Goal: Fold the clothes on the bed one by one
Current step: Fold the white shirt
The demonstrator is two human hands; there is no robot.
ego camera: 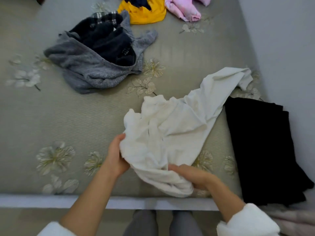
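Note:
A crumpled white garment (180,126) lies on the bed (68,120) near its front edge, one end stretching up to the right. My left hand (115,155) grips its left edge, fingers tucked into the cloth. My right hand (192,176) holds the bunched lower part near the bed's edge. A folded black garment (262,147) lies flat at the right. Farther back sit a grey sweater (88,68) with a dark garment (109,41) on it, a yellow garment (146,14) and a pink one (184,9).
The bed has a grey-green cover with a flower pattern. A pale wall (286,48) runs along its right side. A white bed frame edge (136,201) crosses the bottom, with my legs below it.

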